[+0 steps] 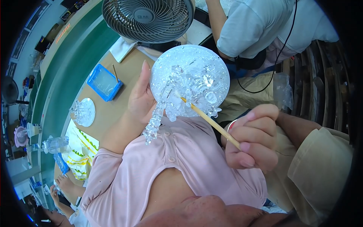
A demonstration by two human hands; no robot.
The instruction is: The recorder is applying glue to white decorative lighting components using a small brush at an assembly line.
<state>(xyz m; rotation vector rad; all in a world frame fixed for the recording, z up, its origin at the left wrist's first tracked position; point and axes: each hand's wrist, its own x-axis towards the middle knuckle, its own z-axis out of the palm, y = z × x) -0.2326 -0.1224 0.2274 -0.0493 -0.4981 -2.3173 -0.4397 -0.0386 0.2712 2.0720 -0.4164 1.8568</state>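
My left hand (140,101) grips the left rim of a round white disc (159,64), its thumb up along the edge. Clear, glassy plastic pieces (196,79) cover the disc, and a chain-like strand of them (154,123) hangs over its lower left edge toward my pink shirt. In my right hand (254,138), fingers closed, is a slim wooden-handled stick (211,122), possibly a brush. Its pale, narrow tip reaches in among the clear pieces near the disc's middle; whether it touches them I cannot tell.
A grey fan (147,19) stands beyond the disc. On the brown table (113,70) are a blue tray (105,82) with a stick, another white disc with clear pieces (84,112) and a patterned cloth (81,151). A green belt (51,98) curves along the left. People sit close by.
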